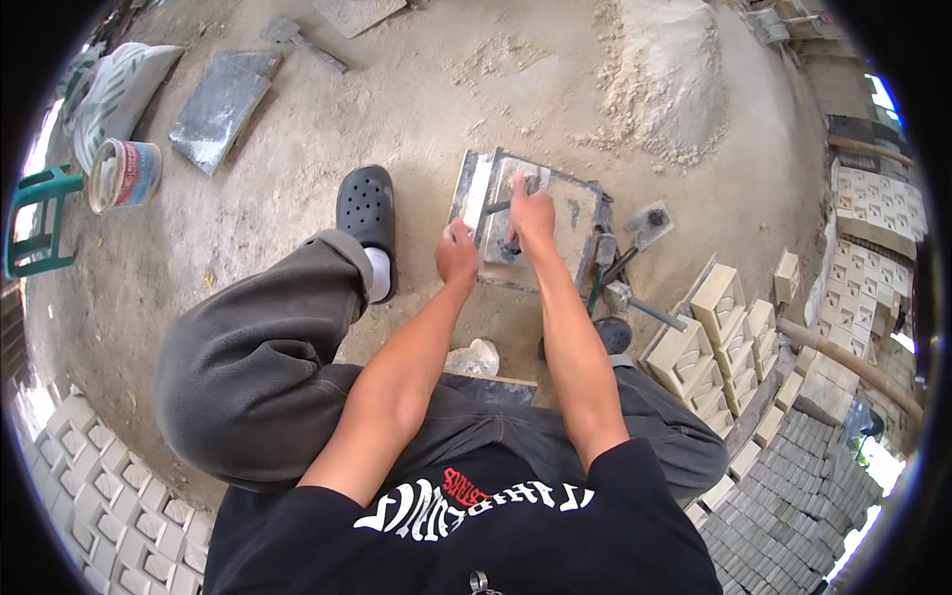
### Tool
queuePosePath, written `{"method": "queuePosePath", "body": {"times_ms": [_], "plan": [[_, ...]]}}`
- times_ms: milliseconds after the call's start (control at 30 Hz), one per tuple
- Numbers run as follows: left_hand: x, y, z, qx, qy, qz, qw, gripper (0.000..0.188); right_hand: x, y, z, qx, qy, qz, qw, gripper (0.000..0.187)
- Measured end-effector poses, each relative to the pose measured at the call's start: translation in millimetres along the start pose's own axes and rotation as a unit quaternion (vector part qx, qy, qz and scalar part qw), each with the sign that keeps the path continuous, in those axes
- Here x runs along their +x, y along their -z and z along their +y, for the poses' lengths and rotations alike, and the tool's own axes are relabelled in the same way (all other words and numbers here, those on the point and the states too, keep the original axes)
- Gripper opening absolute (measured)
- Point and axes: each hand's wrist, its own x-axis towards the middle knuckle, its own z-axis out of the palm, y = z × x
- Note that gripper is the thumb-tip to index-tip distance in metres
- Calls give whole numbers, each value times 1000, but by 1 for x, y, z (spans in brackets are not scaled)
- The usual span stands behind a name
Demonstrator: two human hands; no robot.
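Observation:
A flat metal-edged mould [575, 180] lies on the ground in front of me. My right hand [533, 213] is closed around a dark handle on a pale, dusty plate [510, 177] at the mould's left part; the fingers partly cover the handle. At the mould's left side, my left hand [457, 254] has its fingers curled in beside a whitish strip [477, 186]. What they grip there, if anything, is hidden. Just right of the mould are a small square plate with a dark knob [652, 224] and a hammer [643, 303].
Pale powder [674, 84] is heaped beyond the mould. Moulded blocks [716, 332] stand at right, near a wooden pole [853, 367]. At left are a bucket [124, 176], a green stool [42, 223], a sack [124, 89] and a grey slab [223, 107]. Patterned blocks [109, 506] fill the lower left.

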Motion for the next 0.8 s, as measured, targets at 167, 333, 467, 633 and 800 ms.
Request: {"method": "queuePosePath", "body": {"times_ms": [167,333,467,633,800], "plan": [[11,10,-8,-20,72,-16,997,57,-12,8,-13,-17,11,-8,1000,65],[4,5,-3,-14,60,-32,998,57,-4,-4,-6,-10,-16,-31,999,64],[11,2,-8,-24,64,1,998,52,-11,5,2,-37,-2,-16,999,64],[6,4,-2,37,-50,28,998,53,-15,30,12,0,-12,33,999,63],[-10,10,21,77,-18,-25,997,56,3,39,37,0,-28,-7,1000,63]]}}
